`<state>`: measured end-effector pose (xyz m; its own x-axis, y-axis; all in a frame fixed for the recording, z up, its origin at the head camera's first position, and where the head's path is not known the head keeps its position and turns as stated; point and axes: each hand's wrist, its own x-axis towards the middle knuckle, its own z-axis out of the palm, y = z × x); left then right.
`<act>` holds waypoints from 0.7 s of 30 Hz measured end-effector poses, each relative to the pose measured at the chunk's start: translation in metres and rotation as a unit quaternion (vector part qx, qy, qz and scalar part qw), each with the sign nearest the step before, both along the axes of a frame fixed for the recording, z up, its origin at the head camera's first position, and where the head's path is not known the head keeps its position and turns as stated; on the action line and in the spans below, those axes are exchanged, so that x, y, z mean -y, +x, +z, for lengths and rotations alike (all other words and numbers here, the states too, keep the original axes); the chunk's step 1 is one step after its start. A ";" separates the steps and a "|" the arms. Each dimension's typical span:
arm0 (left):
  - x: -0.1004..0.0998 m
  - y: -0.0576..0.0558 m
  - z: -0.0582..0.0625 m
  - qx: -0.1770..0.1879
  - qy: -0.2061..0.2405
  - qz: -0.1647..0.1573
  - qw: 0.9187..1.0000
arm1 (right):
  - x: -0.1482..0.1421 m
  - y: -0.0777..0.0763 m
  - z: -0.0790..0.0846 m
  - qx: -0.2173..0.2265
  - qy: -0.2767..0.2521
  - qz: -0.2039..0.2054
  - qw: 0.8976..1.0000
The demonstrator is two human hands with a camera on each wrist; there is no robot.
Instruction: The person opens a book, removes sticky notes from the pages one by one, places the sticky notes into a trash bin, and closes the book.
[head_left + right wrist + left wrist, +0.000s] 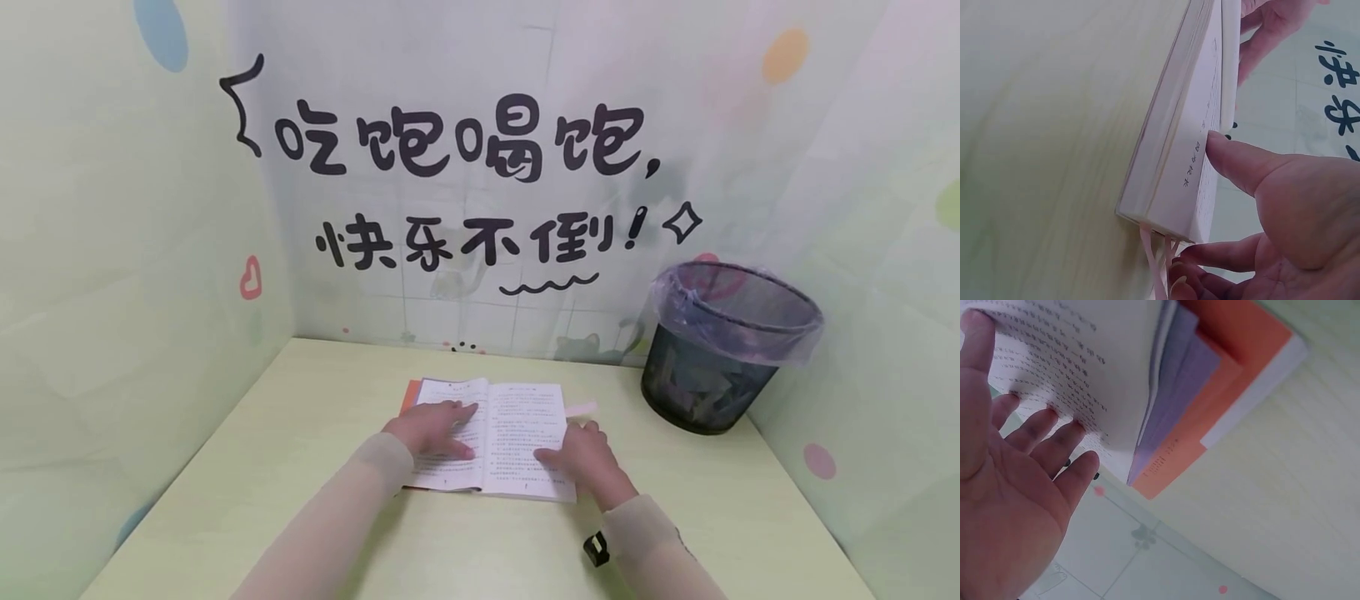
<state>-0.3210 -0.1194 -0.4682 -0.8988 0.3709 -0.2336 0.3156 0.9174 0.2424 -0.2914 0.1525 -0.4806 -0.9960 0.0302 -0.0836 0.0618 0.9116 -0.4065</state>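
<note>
An open book [525, 417] with printed pages lies flat on the table. My left hand [431, 429] rests on its left page, thumb and fingers spread; in the left wrist view the fingertips [1070, 429] touch the print. At the right edge, my right hand [592, 462] holds the book, thumb [1235, 156] on the page and the other fingers curled at the page edge. Pink ribbons [1154, 262] hang from that edge beside those fingers. Under the left pages show a purple sheet [1175, 381] and an orange cover [1216, 403].
A dark wastebasket [701, 375] with a clear purplish liner stands at the table's back right. Behind the table [465, 550] rises a wall [465, 50] with large black lettering, and pale side walls flank it. A small black object [596, 549] is by the right wrist.
</note>
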 end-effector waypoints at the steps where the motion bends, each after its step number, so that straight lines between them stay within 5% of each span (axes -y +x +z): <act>1: 0.001 0.001 0.001 0.000 0.000 0.000 1.000 | 0.001 0.000 0.000 -0.002 0.005 0.001 1.000; 21: -0.005 0.006 -0.002 -0.011 -0.012 0.013 1.000 | 0.007 0.007 0.011 -0.030 0.036 0.018 0.999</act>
